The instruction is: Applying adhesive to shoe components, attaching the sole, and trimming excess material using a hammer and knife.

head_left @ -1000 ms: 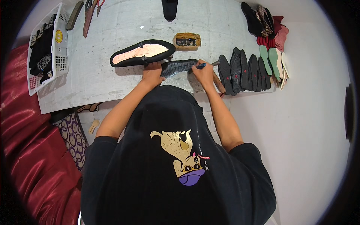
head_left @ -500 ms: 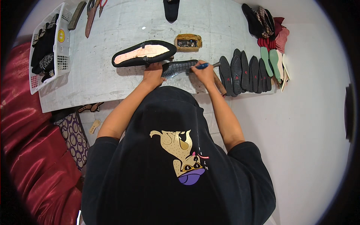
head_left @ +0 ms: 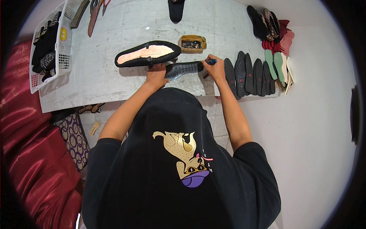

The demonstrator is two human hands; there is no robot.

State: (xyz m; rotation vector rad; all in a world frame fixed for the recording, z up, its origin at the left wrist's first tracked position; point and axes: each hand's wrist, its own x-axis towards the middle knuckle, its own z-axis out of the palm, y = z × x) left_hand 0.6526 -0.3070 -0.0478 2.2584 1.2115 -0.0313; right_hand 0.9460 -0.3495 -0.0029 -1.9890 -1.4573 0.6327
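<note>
A black shoe sole [head_left: 183, 69] with a ridged grid pattern lies on the table in front of me. My left hand [head_left: 156, 76] grips its left end, fingers partly hidden beside the black shoe. My right hand [head_left: 214, 70], at the sole's right tip, is closed around a slim blue tool [head_left: 211, 61]; its exact kind is unclear. Just beyond the sole lies a black shoe [head_left: 148, 53] with a pale, pinkish bottom face turned up. Behind the sole sits a worn brown box [head_left: 192, 44] with a dark inside.
A row of dark soles [head_left: 248, 74] lies right of my right hand, followed by green and cream pieces [head_left: 278, 65]. A white basket [head_left: 63, 63] of black items stands at the left. Scissors [head_left: 94, 17] and another black shoe [head_left: 175, 11] lie along the back.
My right hand has shifted right and slightly away from me along the sole, and the blue tool has tilted in it. My left hand stays at the sole's left end.
</note>
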